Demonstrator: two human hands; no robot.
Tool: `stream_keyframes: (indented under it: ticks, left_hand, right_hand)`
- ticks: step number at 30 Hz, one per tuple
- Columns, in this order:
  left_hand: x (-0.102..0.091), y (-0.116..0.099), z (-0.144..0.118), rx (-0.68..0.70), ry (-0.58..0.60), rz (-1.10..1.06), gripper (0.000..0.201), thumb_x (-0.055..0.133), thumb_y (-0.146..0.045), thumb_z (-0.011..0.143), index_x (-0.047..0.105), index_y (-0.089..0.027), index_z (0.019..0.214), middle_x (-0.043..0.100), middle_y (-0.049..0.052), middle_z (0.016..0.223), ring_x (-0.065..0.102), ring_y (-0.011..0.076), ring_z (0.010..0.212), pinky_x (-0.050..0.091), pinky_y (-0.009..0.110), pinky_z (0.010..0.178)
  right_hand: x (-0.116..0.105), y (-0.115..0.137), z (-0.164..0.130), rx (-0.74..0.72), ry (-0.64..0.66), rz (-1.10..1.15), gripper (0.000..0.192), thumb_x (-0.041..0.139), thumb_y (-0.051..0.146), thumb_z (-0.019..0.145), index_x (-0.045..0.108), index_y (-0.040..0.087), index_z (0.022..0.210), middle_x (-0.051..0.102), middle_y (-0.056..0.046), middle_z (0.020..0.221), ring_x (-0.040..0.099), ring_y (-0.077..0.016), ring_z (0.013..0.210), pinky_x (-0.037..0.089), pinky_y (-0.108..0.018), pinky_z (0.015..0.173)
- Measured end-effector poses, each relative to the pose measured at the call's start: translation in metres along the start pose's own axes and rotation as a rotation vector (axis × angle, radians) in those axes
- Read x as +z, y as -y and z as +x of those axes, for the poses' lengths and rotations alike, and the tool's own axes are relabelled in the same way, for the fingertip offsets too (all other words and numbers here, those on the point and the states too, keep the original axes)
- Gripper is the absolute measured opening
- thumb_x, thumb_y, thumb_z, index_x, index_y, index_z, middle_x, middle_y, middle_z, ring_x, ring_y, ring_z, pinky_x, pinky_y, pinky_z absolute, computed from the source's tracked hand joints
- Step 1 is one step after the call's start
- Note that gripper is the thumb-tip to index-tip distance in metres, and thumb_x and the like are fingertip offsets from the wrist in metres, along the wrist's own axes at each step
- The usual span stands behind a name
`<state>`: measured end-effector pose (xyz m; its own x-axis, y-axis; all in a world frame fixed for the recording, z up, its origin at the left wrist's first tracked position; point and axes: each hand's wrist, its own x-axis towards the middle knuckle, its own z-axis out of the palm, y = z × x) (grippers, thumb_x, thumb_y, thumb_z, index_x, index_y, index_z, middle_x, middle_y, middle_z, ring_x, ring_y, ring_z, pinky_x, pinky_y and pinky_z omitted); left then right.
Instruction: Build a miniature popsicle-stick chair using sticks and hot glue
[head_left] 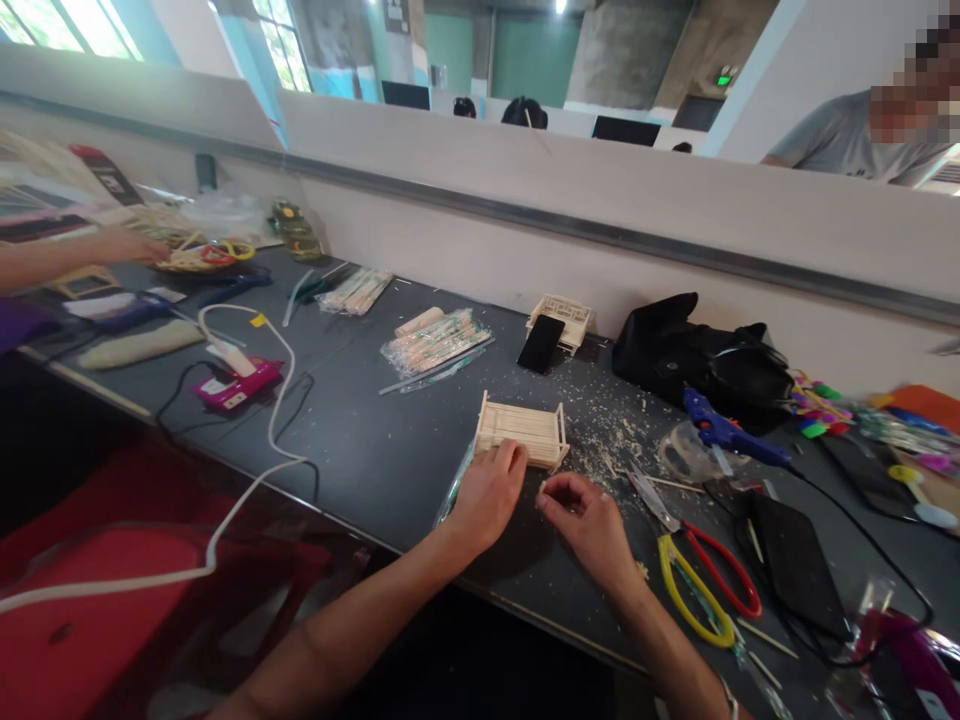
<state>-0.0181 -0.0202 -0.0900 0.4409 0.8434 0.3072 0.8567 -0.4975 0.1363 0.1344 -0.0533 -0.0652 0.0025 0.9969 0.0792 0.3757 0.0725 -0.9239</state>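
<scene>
In the head view a small model bed or bench built of thin wooden sticks (pixel 525 425) stands on the dark tabletop, with short posts at its corners. My left hand (pixel 491 490) is closed on its near left edge, fingertips against the sticks. Just right of it, my right hand (pixel 589 515) is closed in a pinch, apart from the model; whatever is between the fingertips is too small to make out. Scissors (pixel 679 540) with one yellow and one red handle lie open to the right of that hand. Wood crumbs (pixel 607 430) are scattered behind it.
A blue glue gun (pixel 727 430) rests on a clear round container, its cable trailing right. Behind the model are a phone (pixel 541 343), another stick model (pixel 574 318) and a black bag (pixel 690 345). Bagged sticks (pixel 439 343) and a magenta power strip (pixel 238 383) lie left; another person's hand (pixel 135 245) reaches in.
</scene>
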Motion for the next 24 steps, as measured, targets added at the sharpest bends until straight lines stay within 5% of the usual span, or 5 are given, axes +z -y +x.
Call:
stream_keyframes:
  ticks: [8,13,16,20,24]
  left_hand:
    - [0.005,0.004,-0.003,0.032,-0.08,-0.044,0.026,0.046,-0.003,0.089,0.063,-0.015,0.105,0.068,0.011,0.108,0.069,0.0209,0.086,0.058,0.032,0.076]
    - [0.009,0.007,-0.013,0.104,-0.429,-0.258,0.021,0.047,-0.01,0.093,0.066,-0.017,0.099,0.069,0.009,0.096,0.069,0.0179,0.08,0.057,0.027,0.072]
    - [0.007,0.008,-0.019,-0.009,-0.583,-0.529,0.014,0.053,-0.018,0.094,0.066,-0.019,0.091,0.07,0.004,0.081,0.068,0.0141,0.07,0.056,0.022,0.064]
    - [0.005,0.008,-0.018,-0.154,-0.554,-0.764,0.01,0.061,-0.021,0.091,0.068,-0.019,0.084,0.073,0.001,0.076,0.066,0.0124,0.06,0.055,0.02,0.056]
    - [0.009,0.009,-0.011,-0.154,-0.566,-0.746,0.011,0.062,-0.018,0.09,0.072,-0.021,0.086,0.076,0.003,0.08,0.071,0.0155,0.068,0.058,0.025,0.064]
  right_hand:
    - [0.003,0.003,0.0,0.003,-0.039,-0.006,0.016,0.064,0.037,0.069,0.066,0.021,0.069,0.071,-0.004,0.066,0.066,-0.0195,0.063,0.053,-0.03,0.061]
    - [0.003,0.003,-0.001,-0.015,-0.152,-0.002,0.019,0.065,0.039,0.07,0.067,0.021,0.07,0.07,-0.003,0.065,0.065,-0.0188,0.06,0.051,-0.028,0.056]
    - [0.005,0.002,-0.001,-0.02,-0.207,-0.005,0.02,0.066,0.041,0.07,0.068,0.02,0.07,0.069,-0.003,0.063,0.064,-0.0181,0.057,0.048,-0.026,0.049]
    - [0.012,0.003,0.004,-0.077,-0.293,-0.028,0.02,0.065,0.04,0.073,0.068,0.02,0.071,0.071,-0.003,0.064,0.065,-0.0181,0.057,0.051,-0.026,0.053]
    - [0.02,0.003,0.012,-0.149,-0.367,-0.078,0.02,0.061,0.039,0.077,0.069,0.02,0.074,0.072,-0.003,0.067,0.066,-0.0175,0.058,0.053,-0.027,0.056]
